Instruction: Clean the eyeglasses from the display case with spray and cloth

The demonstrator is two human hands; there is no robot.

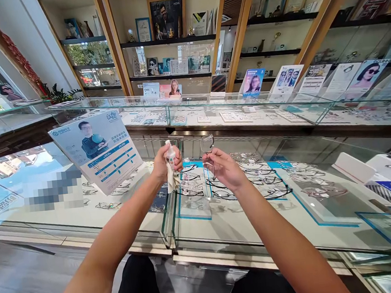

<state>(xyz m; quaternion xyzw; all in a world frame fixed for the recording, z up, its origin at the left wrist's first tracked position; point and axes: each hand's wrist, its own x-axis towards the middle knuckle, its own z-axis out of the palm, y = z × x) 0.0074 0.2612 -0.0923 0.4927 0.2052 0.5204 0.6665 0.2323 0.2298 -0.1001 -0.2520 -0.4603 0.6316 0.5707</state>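
My left hand [167, 161] is closed around a small clear bottle [170, 155] with a white top, held upright. A pale cloth [171, 178] hangs down from the same hand. To the right, my right hand [225, 167] pinches a pair of thin-framed eyeglasses [207, 144], one lens raised above the fingers. The bottle and the glasses are apart, both above the glass display case. Rows of eyeglasses [265, 186] lie inside the case under my hands.
A tilted printed sign [109, 150] stands on the case at left. White boxes [388, 171] sit at the right. Behind are another glass showcase [208, 100] with cards on top and wall shelves [168, 42] with frames.
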